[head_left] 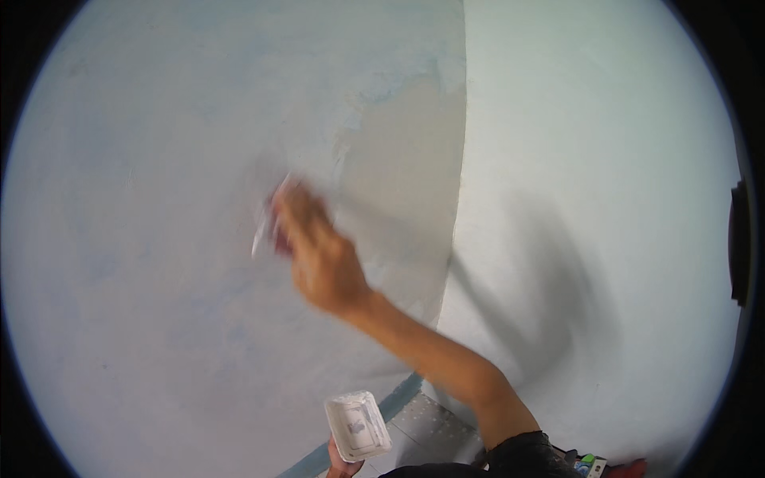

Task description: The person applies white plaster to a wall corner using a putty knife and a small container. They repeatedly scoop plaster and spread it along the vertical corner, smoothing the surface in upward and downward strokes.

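My right hand (pixel 327 259), blurred by motion, is closed around the dark red handle of a scraper (pixel 261 231). Its thin pale blade edge lies against or very close to the painted wall (pixel 159 303); actual contact cannot be made out. Low in the picture, my left hand (pixel 344 464) grips a white rectangular plastic tray (pixel 335 422) from below. White paste smears the tray's inner sides, and a greyish patch shows on its bottom. A bare greyish patch (pixel 406 151) lies on the wall up and right of my right hand.
A paler wall (pixel 606 143) meets the bluish wall at a corner on the right and carries my arm's shadow. Teal skirting (pixel 402 398) runs along the wall's foot above grey floor tiles (pixel 426 422). Small coloured items (pixel 590 464) lie at the lower right.
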The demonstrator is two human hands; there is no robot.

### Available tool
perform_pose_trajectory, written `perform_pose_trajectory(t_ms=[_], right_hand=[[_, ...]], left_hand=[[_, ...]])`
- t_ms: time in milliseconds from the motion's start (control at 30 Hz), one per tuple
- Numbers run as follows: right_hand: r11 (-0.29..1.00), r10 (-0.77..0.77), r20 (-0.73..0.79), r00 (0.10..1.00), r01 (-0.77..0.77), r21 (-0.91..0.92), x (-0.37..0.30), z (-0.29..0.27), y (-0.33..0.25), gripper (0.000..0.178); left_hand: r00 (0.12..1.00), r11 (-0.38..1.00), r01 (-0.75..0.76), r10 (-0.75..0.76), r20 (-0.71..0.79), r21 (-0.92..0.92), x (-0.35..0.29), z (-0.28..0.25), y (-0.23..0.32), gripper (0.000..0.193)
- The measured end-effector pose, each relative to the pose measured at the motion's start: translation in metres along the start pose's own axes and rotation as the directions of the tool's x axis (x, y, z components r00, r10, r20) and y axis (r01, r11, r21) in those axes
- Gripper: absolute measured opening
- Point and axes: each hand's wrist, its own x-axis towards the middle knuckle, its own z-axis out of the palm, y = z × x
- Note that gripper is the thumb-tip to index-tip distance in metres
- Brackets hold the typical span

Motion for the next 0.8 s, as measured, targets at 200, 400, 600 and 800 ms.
perform_pose_trajectory(t_ms=[200,400,600,800], right_hand=[[0.781,0.615,-0.129,0.778,-0.624,-0.038,-0.009,-0.094,0.015,0.021],[0.749,0.558,-0.369,0.744,-0.643,-0.164,0.03,-0.127,0.17,0.036],[0.776,0.469,-0.41,0.782,-0.587,-0.232,0.047,-0.051,0.174,0.044],[0.996,0.02,0.105,0.994,-0.011,-0.085,-0.013,0.053,-0.047,0.057]], left_hand=[[1.0,0.999,0.028,-0.029,-0.006,-0.034,-0.003,0.005,0.005,0.05],[1.0,0.999,0.021,-0.021,0.019,-0.026,0.0,0.004,-0.001,0.049],[0.999,0.995,0.045,-0.047,-0.021,-0.085,0.002,-0.001,-0.003,0.049],[0.997,0.995,0.066,-0.068,-0.021,-0.071,0.006,0.016,0.004,0.049]])
